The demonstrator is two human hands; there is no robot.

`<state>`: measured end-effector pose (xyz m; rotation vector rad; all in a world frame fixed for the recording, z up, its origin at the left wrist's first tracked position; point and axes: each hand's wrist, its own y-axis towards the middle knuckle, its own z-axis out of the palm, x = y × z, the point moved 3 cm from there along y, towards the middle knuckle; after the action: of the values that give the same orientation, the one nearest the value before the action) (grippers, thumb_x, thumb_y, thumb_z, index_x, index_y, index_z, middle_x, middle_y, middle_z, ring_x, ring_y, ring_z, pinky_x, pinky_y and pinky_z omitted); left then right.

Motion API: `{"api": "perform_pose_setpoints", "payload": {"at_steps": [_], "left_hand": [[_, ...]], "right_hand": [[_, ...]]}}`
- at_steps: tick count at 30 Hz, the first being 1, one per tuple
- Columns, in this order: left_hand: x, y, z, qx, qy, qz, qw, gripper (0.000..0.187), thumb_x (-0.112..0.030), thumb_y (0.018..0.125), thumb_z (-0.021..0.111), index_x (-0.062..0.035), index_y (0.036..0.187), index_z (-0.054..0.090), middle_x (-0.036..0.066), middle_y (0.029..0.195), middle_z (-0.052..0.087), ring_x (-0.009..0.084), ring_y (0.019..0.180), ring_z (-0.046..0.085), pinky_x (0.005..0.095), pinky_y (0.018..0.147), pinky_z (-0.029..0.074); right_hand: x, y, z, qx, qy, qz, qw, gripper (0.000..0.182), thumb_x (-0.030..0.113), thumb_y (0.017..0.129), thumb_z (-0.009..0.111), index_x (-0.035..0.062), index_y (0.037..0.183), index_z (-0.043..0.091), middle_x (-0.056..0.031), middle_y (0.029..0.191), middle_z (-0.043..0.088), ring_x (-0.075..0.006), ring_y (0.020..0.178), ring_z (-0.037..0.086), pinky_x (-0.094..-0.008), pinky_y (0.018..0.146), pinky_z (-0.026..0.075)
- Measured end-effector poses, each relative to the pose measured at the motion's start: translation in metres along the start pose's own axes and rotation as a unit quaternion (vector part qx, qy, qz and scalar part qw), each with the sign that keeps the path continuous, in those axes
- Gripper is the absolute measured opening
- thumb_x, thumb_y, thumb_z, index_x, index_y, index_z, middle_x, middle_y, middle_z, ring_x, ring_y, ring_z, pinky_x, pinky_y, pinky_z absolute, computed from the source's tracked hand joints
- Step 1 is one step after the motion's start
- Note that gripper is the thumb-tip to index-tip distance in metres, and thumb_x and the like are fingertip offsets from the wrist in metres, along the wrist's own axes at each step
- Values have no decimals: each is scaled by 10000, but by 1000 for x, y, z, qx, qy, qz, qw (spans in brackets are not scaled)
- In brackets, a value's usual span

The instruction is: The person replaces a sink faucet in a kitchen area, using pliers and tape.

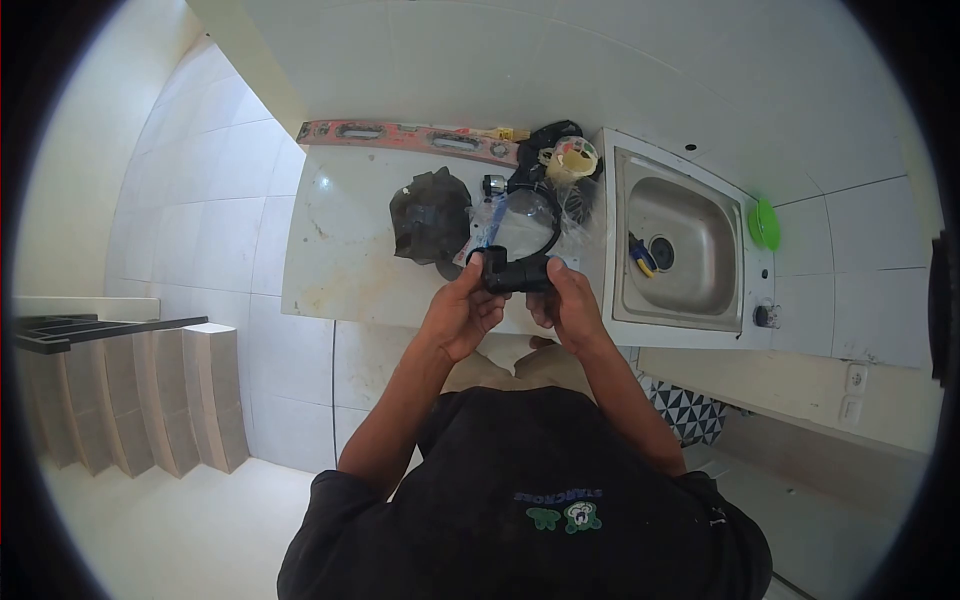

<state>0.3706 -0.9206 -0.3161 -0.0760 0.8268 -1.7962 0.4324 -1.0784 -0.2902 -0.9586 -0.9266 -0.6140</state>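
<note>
My left hand [466,312] and my right hand [575,312] hold a black plastic pipe fitting [522,274] between them, just above the counter's front edge. An elbow shows at the fitting's left end, by my left thumb; my right fingers close around its straight end. Right behind it on the counter lie clear plastic packaging [525,218] and a curved black hose [556,232]. A small shiny metal part [495,185] rests beyond these. To the left sits a crumpled black plastic bag [430,213].
A red spirit level [405,139] lies along the back of the counter [345,225]. Tape rolls [574,160] stand beside the steel sink [622,230]. Blue-and-yellow-handled pliers [642,258] lie in the basin. A green bowl [764,224] leans at the right; stairs [160,400] are at far left.
</note>
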Motion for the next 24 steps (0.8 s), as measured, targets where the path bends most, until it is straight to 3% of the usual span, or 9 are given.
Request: {"api": "perform_pose_setpoints", "payload": {"at_steps": [6,9,11,14,15,16,19,21,24], "left_hand": [[1,-5,-5,-74,22,-16,997,431,-474,874,661,-55,897,563,52,769,584,123,638,552,213,540,435],[-6,-13,-2,-104,232,89,963,380,-410,851,706,-69,843,537,48,748,569,121,633,545,233,533,409],[-12,-22,6,-236,429,337,804,333,-315,840,716,-27,924,571,80,844,576,150,754,570,273,619,460],[-20,-18,13,-144,454,462,748,377,-261,845,697,11,1073,571,104,998,554,199,939,568,329,778,490],[-22,-16,11,-142,455,462,748,377,-261,845,697,11,1073,571,104,998,554,199,939,568,329,778,490],[-21,-10,7,-106,421,390,812,426,-241,848,685,19,1155,545,114,1098,530,227,1029,544,353,846,473],[-18,2,-2,-35,336,283,898,506,-211,853,662,35,1264,498,134,1231,502,270,1130,530,390,931,455],[-16,3,-2,-2,290,251,923,528,-201,855,649,43,1290,477,143,1264,498,285,1140,539,403,947,454],[-11,0,5,81,90,148,982,543,-195,874,610,62,1322,442,172,1261,517,298,1117,569,425,940,474]], "right_hand": [[8,0,3,-59,48,113,991,495,566,947,449,90,875,562,-28,577,505,-100,393,410,-225,350,283],[5,5,-1,-76,91,178,977,521,618,909,474,106,840,543,-23,563,483,-93,376,378,-214,333,267],[4,5,-2,-62,99,187,975,535,632,897,483,104,832,538,-23,562,482,-90,374,374,-211,328,260],[2,5,-4,-43,106,197,974,543,637,892,485,98,842,537,-22,574,489,-90,380,376,-208,329,258],[2,5,-5,-38,105,197,974,538,627,899,478,95,860,541,-23,586,497,-93,388,380,-210,335,262],[2,4,-5,-39,107,195,974,538,627,899,478,95,860,541,-23,586,497,-93,388,380,-210,335,262],[9,5,-9,-37,87,59,994,396,436,882,622,43,889,580,-25,605,536,-88,440,449,-214,383,328],[23,4,-13,-79,-243,-157,954,335,221,795,724,-8,1002,592,-29,684,576,-108,539,519,-227,497,423],[44,-4,-9,-40,-276,-218,935,445,95,695,761,-15,1086,580,-40,771,595,-130,640,564,-256,603,475]]}}
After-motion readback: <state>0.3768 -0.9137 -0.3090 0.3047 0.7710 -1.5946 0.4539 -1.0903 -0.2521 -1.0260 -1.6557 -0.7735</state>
